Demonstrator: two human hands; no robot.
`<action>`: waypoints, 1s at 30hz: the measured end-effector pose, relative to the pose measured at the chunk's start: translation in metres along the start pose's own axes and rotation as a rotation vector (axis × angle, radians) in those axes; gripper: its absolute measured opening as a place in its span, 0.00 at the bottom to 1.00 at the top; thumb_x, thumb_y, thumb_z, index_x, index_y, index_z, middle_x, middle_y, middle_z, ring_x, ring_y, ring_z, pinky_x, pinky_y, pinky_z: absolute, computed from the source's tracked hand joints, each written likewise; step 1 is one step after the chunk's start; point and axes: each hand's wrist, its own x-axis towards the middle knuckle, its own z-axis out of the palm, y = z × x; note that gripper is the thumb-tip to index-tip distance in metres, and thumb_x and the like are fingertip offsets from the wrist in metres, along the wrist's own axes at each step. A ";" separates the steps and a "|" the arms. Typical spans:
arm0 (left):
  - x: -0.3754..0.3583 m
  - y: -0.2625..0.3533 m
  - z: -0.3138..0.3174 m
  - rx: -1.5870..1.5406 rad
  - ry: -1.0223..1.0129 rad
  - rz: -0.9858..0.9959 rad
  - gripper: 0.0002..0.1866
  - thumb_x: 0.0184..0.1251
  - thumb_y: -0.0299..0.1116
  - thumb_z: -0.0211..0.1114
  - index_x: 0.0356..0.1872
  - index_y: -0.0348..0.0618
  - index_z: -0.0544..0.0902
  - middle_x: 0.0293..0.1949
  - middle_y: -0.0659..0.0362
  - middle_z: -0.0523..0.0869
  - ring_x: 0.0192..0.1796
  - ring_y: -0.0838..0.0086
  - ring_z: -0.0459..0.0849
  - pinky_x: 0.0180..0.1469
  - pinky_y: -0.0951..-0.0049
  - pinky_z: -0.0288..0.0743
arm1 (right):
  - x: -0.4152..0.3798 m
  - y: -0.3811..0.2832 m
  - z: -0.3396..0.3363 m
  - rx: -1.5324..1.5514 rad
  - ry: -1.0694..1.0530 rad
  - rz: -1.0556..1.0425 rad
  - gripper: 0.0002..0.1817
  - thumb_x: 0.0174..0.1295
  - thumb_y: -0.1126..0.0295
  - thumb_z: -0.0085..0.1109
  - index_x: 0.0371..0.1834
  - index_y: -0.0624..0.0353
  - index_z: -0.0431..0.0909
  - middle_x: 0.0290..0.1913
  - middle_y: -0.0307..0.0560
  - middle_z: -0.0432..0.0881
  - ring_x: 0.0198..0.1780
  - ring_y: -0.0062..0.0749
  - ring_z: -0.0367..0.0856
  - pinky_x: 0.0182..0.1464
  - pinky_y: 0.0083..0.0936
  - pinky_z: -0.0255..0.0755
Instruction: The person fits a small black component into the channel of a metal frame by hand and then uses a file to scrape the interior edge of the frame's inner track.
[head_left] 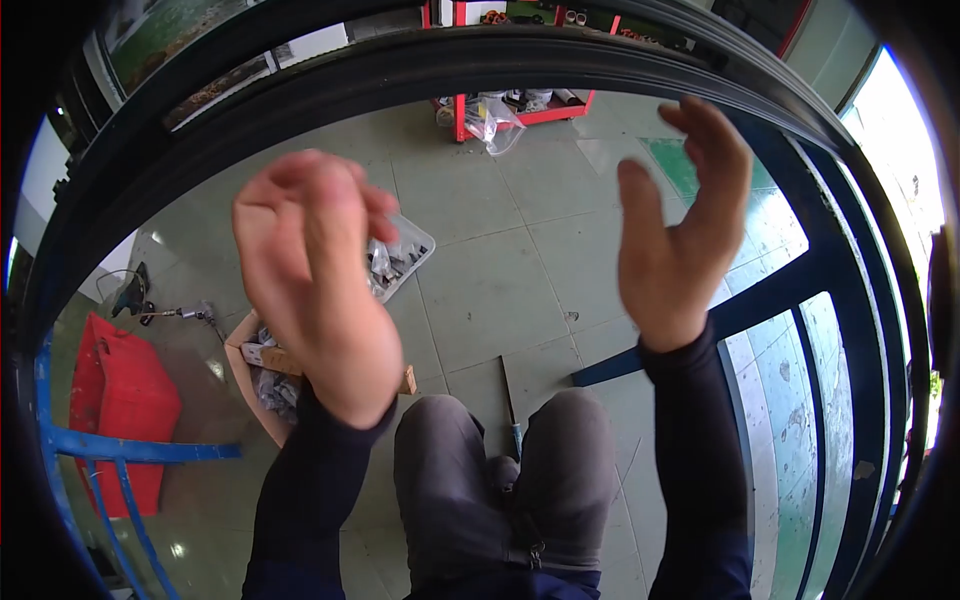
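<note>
My left hand [315, 265] is raised in mid-air, slightly blurred, its fingers loosely bent and partly hidden behind the thumb side; I see nothing held in it. My right hand [685, 225] is lifted on the other side, thumb and fingers apart and curved, with nothing between them. Beyond both hands runs a long dark frame bar [480, 65], which the lens bends into an arc. Neither hand visibly touches it. Below my left hand lie a clear plastic tray [425, 250] of small dark parts and an open cardboard box [240, 350] with wrapped items, partly covered by my arm.
A red bin [125, 410] stands at the left beside a blue metal rack [165, 450]. Near it lies a power drill [133, 292]. Blue bars [720, 310] flank my right arm. A long thin tool [509, 400] lies between my knees. A red shelf [525, 118] stands ahead.
</note>
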 end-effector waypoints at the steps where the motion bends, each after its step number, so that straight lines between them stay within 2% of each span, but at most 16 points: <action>1: -0.010 0.008 0.002 0.034 -0.157 0.039 0.28 0.78 0.45 0.61 0.69 0.37 0.69 0.39 0.57 0.84 0.36 0.76 0.84 0.37 0.76 0.75 | 0.014 0.003 -0.006 0.055 -0.038 -0.008 0.21 0.64 0.79 0.57 0.61 0.66 0.76 0.47 0.51 0.87 0.51 0.37 0.85 0.56 0.29 0.76; 2: -0.015 0.013 0.006 0.066 -0.309 0.079 0.29 0.80 0.44 0.59 0.73 0.36 0.67 0.37 0.57 0.84 0.32 0.77 0.83 0.34 0.78 0.74 | 0.025 0.002 -0.010 0.175 -0.156 0.095 0.26 0.65 0.77 0.57 0.69 0.64 0.72 0.46 0.51 0.87 0.49 0.35 0.87 0.56 0.27 0.77; 3: -0.013 0.014 0.015 0.085 -0.306 0.051 0.30 0.80 0.42 0.57 0.75 0.36 0.65 0.35 0.58 0.83 0.29 0.78 0.82 0.32 0.79 0.73 | 0.033 -0.002 -0.004 0.453 -0.219 0.223 0.33 0.64 0.79 0.57 0.75 0.63 0.66 0.39 0.48 0.87 0.38 0.27 0.86 0.46 0.19 0.78; 4: -0.005 0.012 0.028 0.103 -0.300 0.022 0.31 0.81 0.41 0.55 0.77 0.36 0.62 0.32 0.58 0.82 0.27 0.78 0.80 0.29 0.80 0.72 | 0.035 -0.005 0.000 0.625 -0.291 0.312 0.32 0.64 0.79 0.57 0.75 0.63 0.66 0.39 0.47 0.87 0.38 0.27 0.86 0.46 0.19 0.78; 7: 0.005 0.023 0.050 0.199 -0.284 0.011 0.31 0.82 0.40 0.52 0.79 0.37 0.61 0.26 0.60 0.80 0.23 0.80 0.78 0.26 0.80 0.71 | 0.032 -0.008 0.010 0.777 -0.406 0.352 0.32 0.64 0.79 0.57 0.75 0.64 0.66 0.39 0.47 0.87 0.37 0.27 0.86 0.45 0.19 0.78; 10: 0.019 0.020 0.044 0.212 -0.415 0.022 0.29 0.84 0.42 0.50 0.79 0.39 0.63 0.21 0.63 0.75 0.21 0.81 0.75 0.25 0.79 0.70 | 0.029 -0.002 0.018 0.804 -0.434 0.334 0.32 0.65 0.79 0.57 0.74 0.64 0.67 0.38 0.47 0.87 0.37 0.26 0.85 0.44 0.19 0.78; 19: 0.026 0.012 0.058 0.278 -0.338 0.008 0.32 0.86 0.51 0.43 0.80 0.40 0.62 0.20 0.65 0.73 0.20 0.83 0.71 0.24 0.80 0.66 | 0.026 0.007 0.037 0.817 -0.451 0.266 0.30 0.65 0.80 0.56 0.73 0.64 0.68 0.37 0.46 0.86 0.36 0.24 0.84 0.43 0.19 0.77; 23: 0.033 0.014 0.051 0.370 -0.408 0.041 0.33 0.86 0.53 0.42 0.80 0.40 0.61 0.20 0.65 0.73 0.21 0.83 0.71 0.25 0.80 0.65 | 0.029 0.007 0.044 0.810 -0.453 0.243 0.30 0.65 0.81 0.55 0.73 0.65 0.68 0.37 0.45 0.86 0.35 0.24 0.83 0.42 0.19 0.77; 26: 0.033 0.001 0.046 0.302 -0.375 0.061 0.34 0.86 0.53 0.42 0.79 0.39 0.62 0.20 0.66 0.73 0.21 0.84 0.71 0.25 0.81 0.65 | 0.028 0.007 0.046 0.797 -0.461 0.233 0.29 0.65 0.81 0.55 0.73 0.65 0.68 0.37 0.45 0.86 0.35 0.23 0.83 0.42 0.18 0.77; 29: 0.032 0.008 0.053 0.417 -0.370 0.134 0.34 0.86 0.53 0.44 0.78 0.36 0.63 0.20 0.66 0.73 0.22 0.84 0.71 0.25 0.81 0.64 | 0.025 0.006 0.044 0.777 -0.463 0.221 0.29 0.65 0.81 0.55 0.72 0.65 0.69 0.36 0.45 0.85 0.35 0.23 0.83 0.41 0.18 0.77; 30: 0.035 0.006 0.048 0.418 -0.395 0.152 0.33 0.86 0.51 0.46 0.78 0.35 0.64 0.23 0.66 0.74 0.25 0.85 0.72 0.28 0.81 0.65 | 0.025 0.006 0.043 0.770 -0.465 0.217 0.29 0.65 0.81 0.55 0.72 0.65 0.69 0.36 0.45 0.85 0.35 0.23 0.83 0.41 0.18 0.77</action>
